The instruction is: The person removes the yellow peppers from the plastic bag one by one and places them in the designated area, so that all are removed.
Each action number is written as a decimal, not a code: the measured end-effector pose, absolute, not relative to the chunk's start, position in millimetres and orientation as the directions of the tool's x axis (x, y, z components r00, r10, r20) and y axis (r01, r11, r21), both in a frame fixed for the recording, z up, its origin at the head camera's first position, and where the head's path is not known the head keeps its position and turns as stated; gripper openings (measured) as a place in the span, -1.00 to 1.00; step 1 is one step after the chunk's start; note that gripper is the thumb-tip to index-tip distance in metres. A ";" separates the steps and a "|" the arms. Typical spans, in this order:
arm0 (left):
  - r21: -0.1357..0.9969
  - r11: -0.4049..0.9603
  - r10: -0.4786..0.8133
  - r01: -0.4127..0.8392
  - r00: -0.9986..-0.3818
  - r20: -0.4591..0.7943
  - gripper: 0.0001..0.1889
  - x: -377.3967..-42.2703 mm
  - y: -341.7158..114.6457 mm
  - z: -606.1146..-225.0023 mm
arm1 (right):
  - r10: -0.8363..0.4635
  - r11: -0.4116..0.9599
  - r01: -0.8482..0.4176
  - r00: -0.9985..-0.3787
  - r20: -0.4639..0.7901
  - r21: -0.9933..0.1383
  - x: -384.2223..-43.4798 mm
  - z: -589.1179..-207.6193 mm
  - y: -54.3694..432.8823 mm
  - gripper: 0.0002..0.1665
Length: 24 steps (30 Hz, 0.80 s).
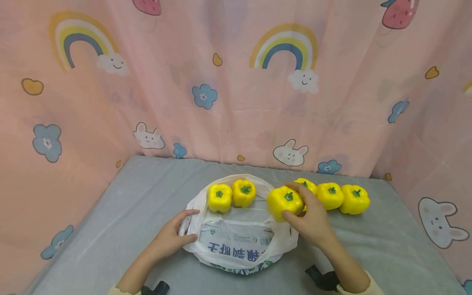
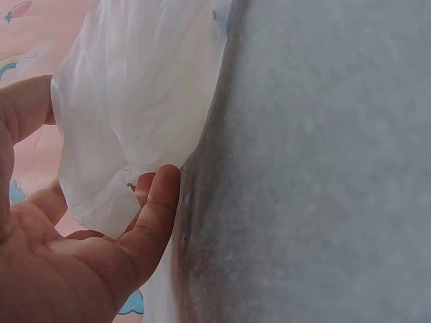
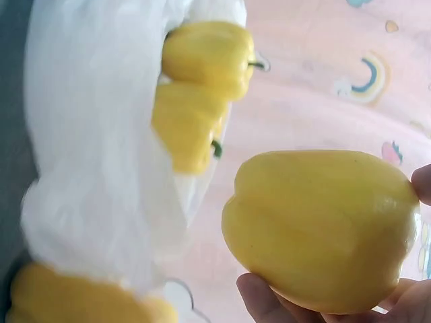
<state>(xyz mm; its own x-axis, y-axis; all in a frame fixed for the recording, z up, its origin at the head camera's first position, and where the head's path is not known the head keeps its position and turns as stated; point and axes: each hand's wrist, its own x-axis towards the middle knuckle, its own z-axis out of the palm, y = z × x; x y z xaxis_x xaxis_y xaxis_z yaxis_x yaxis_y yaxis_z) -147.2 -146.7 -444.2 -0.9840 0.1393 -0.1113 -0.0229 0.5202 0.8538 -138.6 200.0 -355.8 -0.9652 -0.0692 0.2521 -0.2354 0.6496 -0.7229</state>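
Observation:
A yellow bell pepper [image 1: 283, 203] with a green stem is gripped by my right hand [image 1: 313, 217] over the right rim of a white plastic bag [image 1: 236, 229]. In the right wrist view the held pepper [image 3: 323, 229] fills the lower right, fingers curled beneath it. The bag stands with its mouth spread; two yellow peppers [image 1: 220, 198] sit side by side at its far left inside. My left hand [image 1: 171, 233] holds the bag's left edge, and in the left wrist view the white plastic [image 2: 135, 108] lies between its thumb and fingers.
To the right of the bag, several yellow bell peppers [image 1: 355, 199] stand in a row on the grey-covered table [image 1: 368, 254]; my right hand partly hides the nearest. A pink patterned curtain [image 1: 236, 123] hangs behind and along both sides.

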 end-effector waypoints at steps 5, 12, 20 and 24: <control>0.854 0.520 0.144 -0.021 -0.983 -0.111 -0.35 -147.1 -147.7 -445.1 | -0.019 0.688 -0.203 -0.965 0.262 -0.697 -133.5 -354.6 217.8 -0.25; 0.849 0.527 0.132 -0.034 -0.984 -0.122 -0.35 -146.6 -148.0 -443.3 | 0.052 0.744 -0.143 -0.961 0.271 -0.652 -131.3 -355.7 245.1 -0.21; 0.860 0.509 0.139 -0.037 -0.982 -0.125 -0.35 -147.2 -148.5 -444.5 | 0.106 0.776 -0.092 -0.956 0.274 -0.624 -128.5 -358.7 276.1 -0.21; 0.861 0.507 0.138 -0.038 -0.983 -0.125 -0.35 -147.1 -148.5 -444.9 | 0.144 0.807 -0.042 -0.953 0.265 -0.589 -129.2 -362.7 289.1 -0.18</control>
